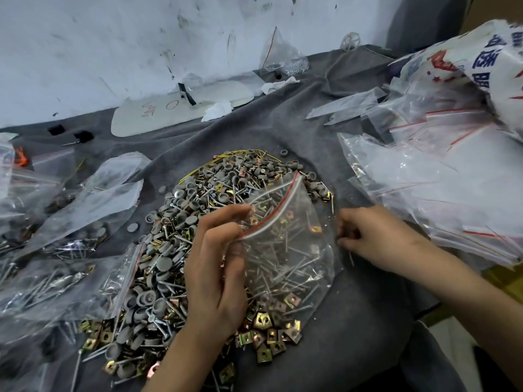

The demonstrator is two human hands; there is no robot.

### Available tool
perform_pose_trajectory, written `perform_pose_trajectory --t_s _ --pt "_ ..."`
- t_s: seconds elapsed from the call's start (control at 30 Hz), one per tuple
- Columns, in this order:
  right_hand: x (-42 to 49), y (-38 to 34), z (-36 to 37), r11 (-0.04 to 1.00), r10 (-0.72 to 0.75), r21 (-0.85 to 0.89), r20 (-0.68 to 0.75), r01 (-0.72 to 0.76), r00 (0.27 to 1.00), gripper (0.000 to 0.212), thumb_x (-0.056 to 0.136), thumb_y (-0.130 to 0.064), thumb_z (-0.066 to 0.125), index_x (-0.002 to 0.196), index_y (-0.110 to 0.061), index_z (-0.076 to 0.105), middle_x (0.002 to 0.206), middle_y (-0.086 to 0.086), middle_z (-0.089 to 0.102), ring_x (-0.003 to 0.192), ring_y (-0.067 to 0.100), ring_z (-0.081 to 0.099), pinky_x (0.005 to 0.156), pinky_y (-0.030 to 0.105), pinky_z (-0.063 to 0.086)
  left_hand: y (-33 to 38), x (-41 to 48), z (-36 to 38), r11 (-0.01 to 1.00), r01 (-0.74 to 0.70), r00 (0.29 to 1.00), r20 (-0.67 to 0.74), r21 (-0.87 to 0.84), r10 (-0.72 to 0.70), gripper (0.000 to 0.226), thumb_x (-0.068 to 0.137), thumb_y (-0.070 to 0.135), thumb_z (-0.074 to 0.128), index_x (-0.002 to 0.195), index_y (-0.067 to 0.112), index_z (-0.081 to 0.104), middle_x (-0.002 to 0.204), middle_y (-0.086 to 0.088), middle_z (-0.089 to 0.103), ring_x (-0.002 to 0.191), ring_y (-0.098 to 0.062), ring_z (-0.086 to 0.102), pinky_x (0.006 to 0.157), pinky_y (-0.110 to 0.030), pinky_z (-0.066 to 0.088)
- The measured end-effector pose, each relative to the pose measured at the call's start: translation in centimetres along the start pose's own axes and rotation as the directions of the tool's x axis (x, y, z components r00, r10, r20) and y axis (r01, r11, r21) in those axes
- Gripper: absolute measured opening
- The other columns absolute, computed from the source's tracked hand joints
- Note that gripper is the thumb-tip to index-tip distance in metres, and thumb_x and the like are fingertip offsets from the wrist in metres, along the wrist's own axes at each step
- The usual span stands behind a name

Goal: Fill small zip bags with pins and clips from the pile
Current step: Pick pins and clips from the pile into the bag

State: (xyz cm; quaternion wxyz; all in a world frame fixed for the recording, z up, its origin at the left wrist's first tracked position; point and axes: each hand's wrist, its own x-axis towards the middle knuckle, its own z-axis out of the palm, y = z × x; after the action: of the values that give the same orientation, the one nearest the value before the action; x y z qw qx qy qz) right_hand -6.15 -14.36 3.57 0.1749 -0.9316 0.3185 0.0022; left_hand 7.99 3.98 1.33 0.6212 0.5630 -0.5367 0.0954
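The left hand [218, 267] is closest. It lies over the near side of a big pile of silver pins, gold square clips and round grey caps [181, 222]. Its thumb and fingers pinch the mouth of a small see-through zip bag [285, 250] with a red line along the top, and the mouth is held open. The bag lies on the right part of the pile. Pins and clips show through it, but I cannot tell which are inside and which are under it.

The right hand [376, 236] rests on the grey cloth [353, 321] just right of the pile. Its fingers are curled near the bag's right edge. I cannot tell if they hold anything.

Left of the pile lie filled plastic bags [85, 210]. Right of the pile is a heap of empty zip bags [424, 179] with red lines. Behind the pile a flat white board [181, 108] with writing on it lies by the wall.
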Motion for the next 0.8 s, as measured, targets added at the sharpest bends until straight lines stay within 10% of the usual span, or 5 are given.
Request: perform_pose_trajectory --t_s 0.2,0.37,0.6,0.8 --pt "-0.1 -0.1 0.1 0.998 0.016 0.054 -0.020 -0.014 1.000 0.005 0.079 -0.016 0.067 0.080 -0.019 0.063 0.072 -0.004 0.058 0.074 0.015 0.058 0.065 0.022 0.043 0.0 -0.2 -0.1 1.000 -0.006 1.000 0.017 -0.003 0.006 0.018 0.097 0.014 0.036 0.106 0.026 0.047 0.119 -0.008 0.057 0.114 -0.024 0.056 0.091 -0.034 0.045" --pt "-0.1 -1.6 -2.2 0.904 -0.053 0.366 -0.416 0.220 0.908 0.013 0.068 -0.007 0.064 0.067 -0.019 0.059 0.055 -0.009 0.054 0.054 0.002 0.050 0.052 0.011 0.037 0.0 -0.2 0.1 1.000 -0.015 0.999 0.040 0.016 0.014 0.023 0.095 0.011 0.037 0.108 0.026 0.047 0.120 -0.006 0.057 0.115 -0.019 0.055 0.090 -0.032 0.044" --pt "0.5 -1.3 -0.4 0.999 0.037 -0.010 0.063 -0.036 0.997 0.009 0.081 -0.020 0.068 0.085 -0.017 0.060 0.083 0.001 0.060 0.082 0.022 0.061 0.071 0.028 0.048 0.0 -0.3 0.1 1.000 -0.003 0.999 0.045 0.001 0.003 0.022 0.096 0.012 0.037 0.109 0.026 0.048 0.121 -0.004 0.056 0.116 -0.021 0.055 0.088 -0.037 0.046" --pt "0.7 -1.4 -0.7 0.996 0.020 0.088 -0.029 -0.018 0.999 0.009 0.077 -0.013 0.069 0.079 -0.018 0.061 0.074 -0.002 0.058 0.076 0.019 0.060 0.066 0.027 0.045 0.1 -0.4 0.0 1.000 -0.007 0.998 0.066 0.019 0.006 0.018 0.104 0.028 0.036 0.102 0.016 0.050 0.122 -0.006 0.056 0.114 -0.024 0.056 0.088 -0.033 0.044"
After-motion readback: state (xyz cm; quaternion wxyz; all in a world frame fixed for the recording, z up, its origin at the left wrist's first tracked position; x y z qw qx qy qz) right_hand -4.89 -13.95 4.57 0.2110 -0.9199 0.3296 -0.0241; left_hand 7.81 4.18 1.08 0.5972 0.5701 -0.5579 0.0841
